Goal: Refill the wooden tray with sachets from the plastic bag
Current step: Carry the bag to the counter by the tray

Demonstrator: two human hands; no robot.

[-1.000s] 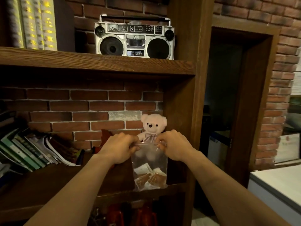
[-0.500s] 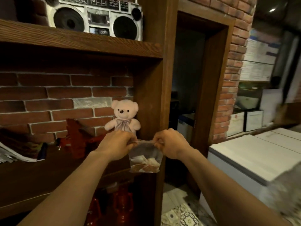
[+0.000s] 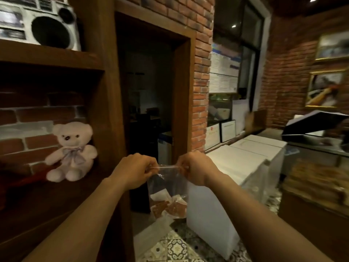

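A clear plastic bag hangs in front of me in the head view, held by its top edge. My left hand pinches the left end of that edge and my right hand pinches the right end. Several brown and white sachets lie bunched at the bottom of the bag. No wooden tray is in view.
A wooden shelf unit with a pink teddy bear and a boombox stands at left. A dark doorway is ahead. White chest freezers stand at right, with a blurred counter beyond. Patterned tiles cover the floor.
The view has swung right, away from the shelf toward the doorway and freezers. Both hands have kept hold of the bag's top and carried it off the shelf into the air.
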